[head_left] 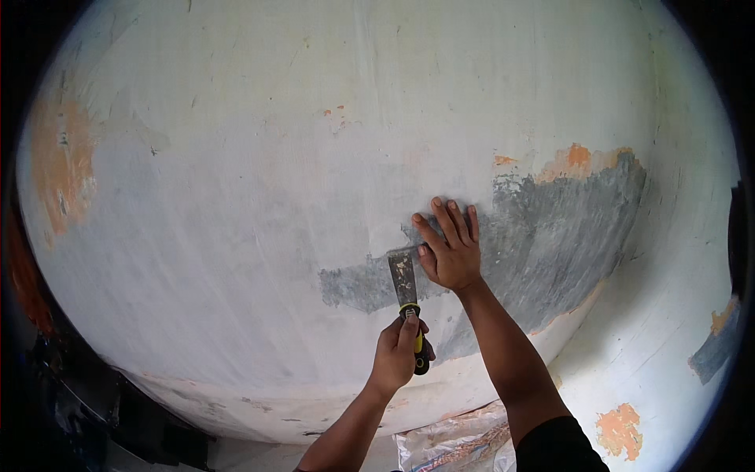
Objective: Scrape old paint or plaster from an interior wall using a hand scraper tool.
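Note:
My left hand [397,354] grips the black and yellow handle of a putty scraper [403,279], whose metal blade points upward against the wall [220,197] at the edge of an irregular grey patch [566,236] where the pale top layer is gone. My right hand [452,248] rests with fingers spread on the wall just right of the blade, over that patch's edge. Orange patches [67,173] show on the wall at the far left and above the grey area.
The wall turns a corner at the right, with another orange patch [617,429] low on it. A crumpled plastic sheet [421,448] lies below my forearms. Dark objects [173,433] stand at the lower left, beside a reddish-brown item [30,291].

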### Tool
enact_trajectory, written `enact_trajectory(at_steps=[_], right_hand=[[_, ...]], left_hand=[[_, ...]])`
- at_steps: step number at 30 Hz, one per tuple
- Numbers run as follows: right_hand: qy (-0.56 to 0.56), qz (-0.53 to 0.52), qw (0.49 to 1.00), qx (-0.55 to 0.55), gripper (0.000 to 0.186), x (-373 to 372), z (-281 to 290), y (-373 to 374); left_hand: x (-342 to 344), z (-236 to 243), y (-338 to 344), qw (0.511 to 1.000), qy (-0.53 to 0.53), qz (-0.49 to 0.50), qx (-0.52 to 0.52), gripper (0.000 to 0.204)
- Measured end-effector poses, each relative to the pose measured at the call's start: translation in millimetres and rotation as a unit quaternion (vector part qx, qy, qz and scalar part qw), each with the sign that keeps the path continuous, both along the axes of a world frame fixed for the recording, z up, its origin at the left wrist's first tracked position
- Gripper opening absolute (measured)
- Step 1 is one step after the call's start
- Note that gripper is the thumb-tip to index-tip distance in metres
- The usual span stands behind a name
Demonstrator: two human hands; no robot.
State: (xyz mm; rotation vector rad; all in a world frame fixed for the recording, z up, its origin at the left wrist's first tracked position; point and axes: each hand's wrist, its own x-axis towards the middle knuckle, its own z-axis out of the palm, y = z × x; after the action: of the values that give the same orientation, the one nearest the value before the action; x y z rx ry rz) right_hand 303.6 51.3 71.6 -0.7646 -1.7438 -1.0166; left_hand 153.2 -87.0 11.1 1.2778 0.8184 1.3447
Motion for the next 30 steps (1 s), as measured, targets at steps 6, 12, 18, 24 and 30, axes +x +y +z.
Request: enact_trajectory(at_steps=[6, 12, 18, 24, 30], right_hand=[[-0.001, 0.007, 1.0, 0.003, 0.048, -1, 2, 0], [0.007, 0.007, 1.0, 0.006, 0.047, -1, 0, 1], [0.009, 0.014, 1.0, 0.007, 0.047, 0, -1, 0], [0.01, 0.028, 1.0, 0.001, 0.049, 0, 0, 2], [0.01, 0.025, 1.0, 0.01, 0.052, 0, 0, 2]], left_hand=[[3, 4, 2, 1.0, -0.021, -0.004, -0.017, 0.038], [-3, -7, 2, 1.0, -0.016, 0.001, -0.018, 0.039], [1, -5, 0, 1.0, -0.021, 0.005, -0.021, 0.039], [6, 4, 2, 1.0, -0.012, 0.018, -0.012, 0.039], [4, -7, 7, 1.0, -0.011, 0.028, -0.009, 0.039]])
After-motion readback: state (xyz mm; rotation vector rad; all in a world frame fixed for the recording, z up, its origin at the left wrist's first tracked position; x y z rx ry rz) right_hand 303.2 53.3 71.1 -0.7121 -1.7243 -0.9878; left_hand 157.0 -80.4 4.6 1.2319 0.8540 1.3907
